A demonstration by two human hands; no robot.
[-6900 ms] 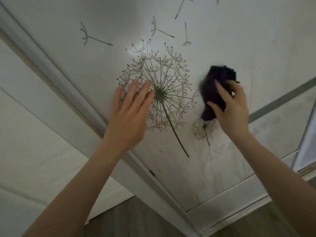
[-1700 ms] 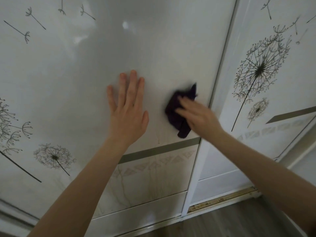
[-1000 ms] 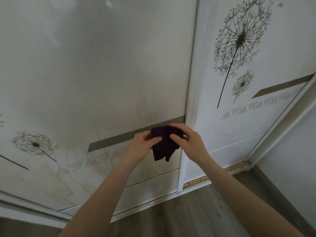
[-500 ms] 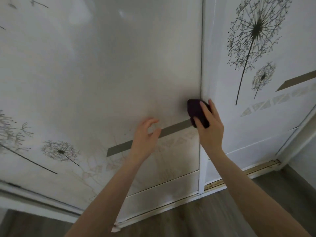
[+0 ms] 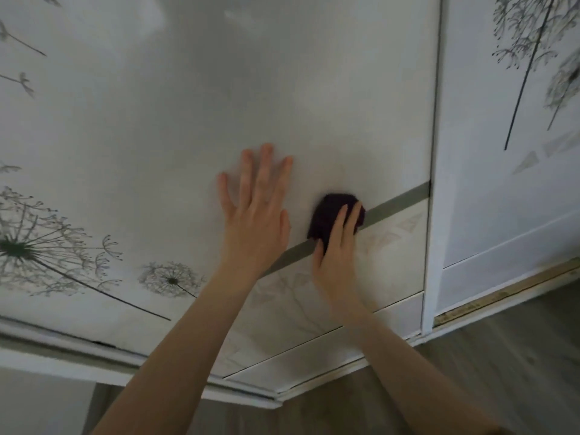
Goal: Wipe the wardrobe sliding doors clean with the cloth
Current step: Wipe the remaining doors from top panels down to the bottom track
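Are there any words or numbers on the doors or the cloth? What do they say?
None: no words, numbers or labels can be read.
Both doors carry only pictures: the left door dandelion drawings and a grey stripe, the right door a big dandelion.
The dark cloth shows no tag.

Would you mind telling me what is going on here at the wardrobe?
A person is wiping the left door. Their right hand presses a dark cloth against it at the grey stripe. Their left hand lies flat on the panel beside the cloth. Nothing touches the right door.
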